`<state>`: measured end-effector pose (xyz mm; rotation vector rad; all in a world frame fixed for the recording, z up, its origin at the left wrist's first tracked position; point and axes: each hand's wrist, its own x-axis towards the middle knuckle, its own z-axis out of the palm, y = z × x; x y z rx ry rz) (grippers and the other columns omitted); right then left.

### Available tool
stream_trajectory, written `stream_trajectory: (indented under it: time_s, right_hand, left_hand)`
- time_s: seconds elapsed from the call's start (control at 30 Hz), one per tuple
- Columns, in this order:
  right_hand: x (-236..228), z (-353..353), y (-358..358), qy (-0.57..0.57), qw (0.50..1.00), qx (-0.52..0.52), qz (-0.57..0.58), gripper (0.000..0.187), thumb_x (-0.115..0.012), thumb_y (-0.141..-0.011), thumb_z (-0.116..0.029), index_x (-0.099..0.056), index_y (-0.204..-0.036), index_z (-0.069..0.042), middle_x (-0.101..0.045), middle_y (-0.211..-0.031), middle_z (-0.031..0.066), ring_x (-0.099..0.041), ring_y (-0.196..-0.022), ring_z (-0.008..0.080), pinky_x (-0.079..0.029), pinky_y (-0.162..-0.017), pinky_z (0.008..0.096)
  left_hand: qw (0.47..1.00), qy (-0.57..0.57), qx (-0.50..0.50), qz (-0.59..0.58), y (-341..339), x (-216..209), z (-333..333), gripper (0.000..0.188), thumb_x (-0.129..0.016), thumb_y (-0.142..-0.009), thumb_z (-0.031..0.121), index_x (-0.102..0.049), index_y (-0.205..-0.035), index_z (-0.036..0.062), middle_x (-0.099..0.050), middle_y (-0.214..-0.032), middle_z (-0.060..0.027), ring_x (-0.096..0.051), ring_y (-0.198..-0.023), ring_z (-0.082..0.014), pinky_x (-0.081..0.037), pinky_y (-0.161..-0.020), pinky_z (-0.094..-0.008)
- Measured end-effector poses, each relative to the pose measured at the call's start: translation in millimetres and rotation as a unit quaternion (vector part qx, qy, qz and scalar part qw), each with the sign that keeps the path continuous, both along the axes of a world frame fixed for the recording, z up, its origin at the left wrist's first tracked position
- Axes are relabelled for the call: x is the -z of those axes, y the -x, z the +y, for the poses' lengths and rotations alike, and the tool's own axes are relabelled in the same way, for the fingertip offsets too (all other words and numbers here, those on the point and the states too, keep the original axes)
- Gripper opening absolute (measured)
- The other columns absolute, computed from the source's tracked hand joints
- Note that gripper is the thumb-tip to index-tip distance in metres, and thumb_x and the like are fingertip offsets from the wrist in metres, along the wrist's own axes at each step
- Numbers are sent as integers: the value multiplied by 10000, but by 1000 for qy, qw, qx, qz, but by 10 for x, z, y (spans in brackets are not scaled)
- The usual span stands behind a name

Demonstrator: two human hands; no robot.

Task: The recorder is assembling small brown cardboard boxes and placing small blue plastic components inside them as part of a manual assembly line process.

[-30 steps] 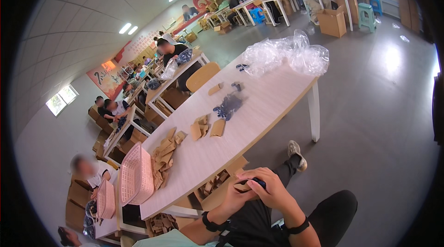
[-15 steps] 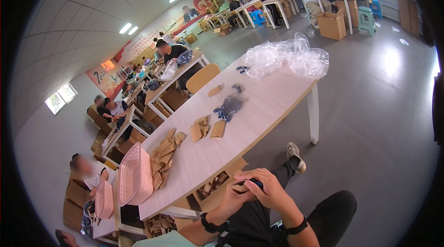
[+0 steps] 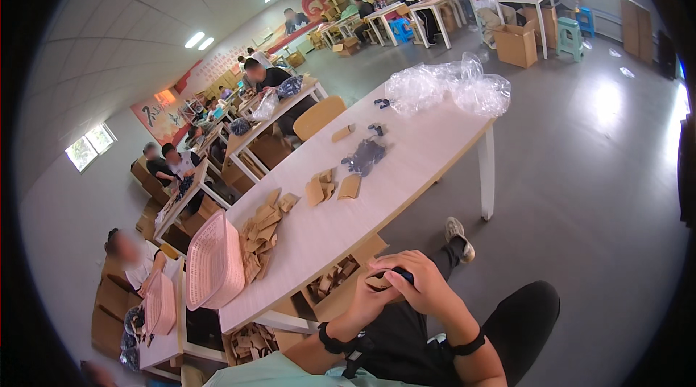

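Here, left hand (image 3: 365,305) and right hand (image 3: 426,285) tight around cardboard (image 3: 378,282) and a dark piece (image 3: 403,274).

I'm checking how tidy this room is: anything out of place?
Yes: clear plastic scraps lie on the floor, right of the teal stool. They look stray, as the clear plastic heap sits on the table.

Between my left hand (image 3: 361,309) and right hand (image 3: 422,287): a matt brown cardboard piece (image 3: 377,282) and a smooth dark-blue object (image 3: 404,274), apparently plastic. Left of them: a pink rectangular openwork plastic basket (image 3: 229,271), satin-finished, and loose matt brown cardboard scraps (image 3: 261,233). Ahead: a pale smooth wood-grained tabletop (image 3: 312,242) and crumpled glossy clear plastic film (image 3: 442,89). Right: a smooth, glossy grey floor (image 3: 580,176).
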<state>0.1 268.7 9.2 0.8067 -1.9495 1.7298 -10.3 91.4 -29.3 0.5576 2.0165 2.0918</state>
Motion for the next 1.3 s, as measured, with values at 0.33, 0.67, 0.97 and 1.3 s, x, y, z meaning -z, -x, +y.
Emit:
stream_trajectory:
  time_s: [0.33,0.67,0.97,1.3]
  right_hand:
    - [6,-15,-164,-16,999,30,22,211,-592,-927,-146,-679,-1107,-81,-696,-1039,101,-615,-940,299,-446,-892,371]
    - [101,106,-83,-7,1000,3,-19,204,-580,-922,-130,-682,-1084,-61,-697,-1114,95,-625,-1023,285,-444,-939,370]
    - [161,273,20,16,1000,-9,-20,204,-571,-928,-138,-685,-1080,-64,-699,-1105,94,-625,-1019,283,-438,-939,369]
    - [166,324,37,19,1000,-5,-18,208,-567,-931,-137,-685,-1085,-63,-701,-1101,89,-627,-1016,277,-440,-935,366]
  left_hand:
    - [1000,-10,29,7,-111,3,-16,355,-678,-857,-34,-551,-1185,16,-612,-1106,-60,-622,-1010,-154,-532,-842,-286]
    - [999,-17,6,-43,-90,-7,119,296,-683,-862,-5,-593,-1144,9,-640,-1066,-54,-630,-992,-145,-529,-841,-278]
    - [999,-17,-18,-33,-25,-14,300,307,-694,-855,0,-603,-1147,8,-646,-1064,-46,-628,-974,-126,-510,-838,-256]
    - [1000,-7,-17,-22,17,20,326,324,-709,-845,1,-607,-1153,7,-646,-1076,-44,-621,-997,-129,-502,-862,-266]
